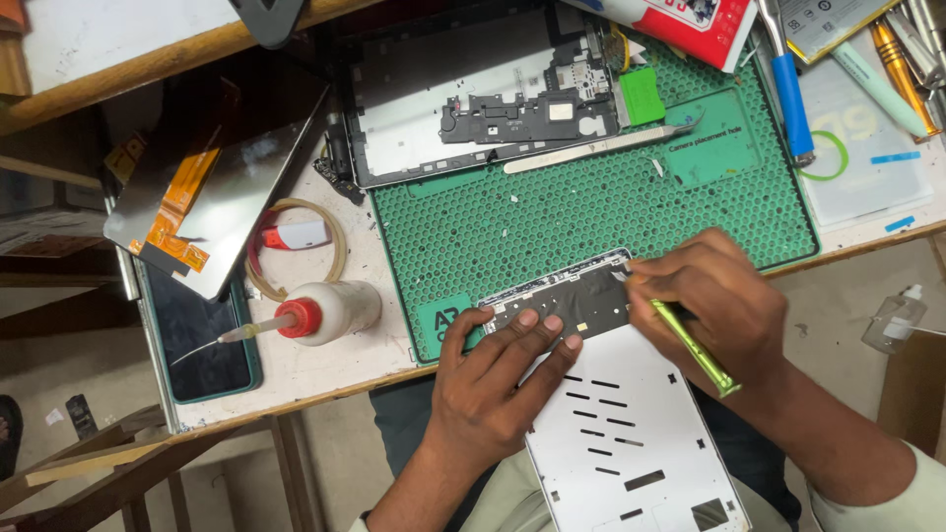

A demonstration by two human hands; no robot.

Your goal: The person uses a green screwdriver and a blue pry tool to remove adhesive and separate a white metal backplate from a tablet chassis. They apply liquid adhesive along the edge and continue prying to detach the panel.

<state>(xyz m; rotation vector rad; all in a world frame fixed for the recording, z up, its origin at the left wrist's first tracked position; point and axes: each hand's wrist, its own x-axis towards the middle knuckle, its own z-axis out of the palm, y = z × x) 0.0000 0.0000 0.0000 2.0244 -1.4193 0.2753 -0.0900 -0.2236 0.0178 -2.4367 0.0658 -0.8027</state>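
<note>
— Left hand [498,379]?
— Flat on the white back panel [631,433], fingers spread open, fingertips [540,323] pressing the dark strip at its top end. Not gripping.
— Right hand [724,305]?
— Fingers closed around a green tool [695,345], tip touching the panel's top right corner.
— Location of panel?
— Top end on the front edge of the green mat [591,212], remainder overhanging the worktop's front edge above the lap.
— Surroundings?
— Opened tablet frame [463,99] at the mat's far edge, tweezers [601,148] just beside it. Glue bottle [320,313] lying left of the mat. Screen with orange ribbon [212,197] near the left edge, dark phone [202,340] touching it below. Blue-handled tool [791,94] toward the far right corner.
</note>
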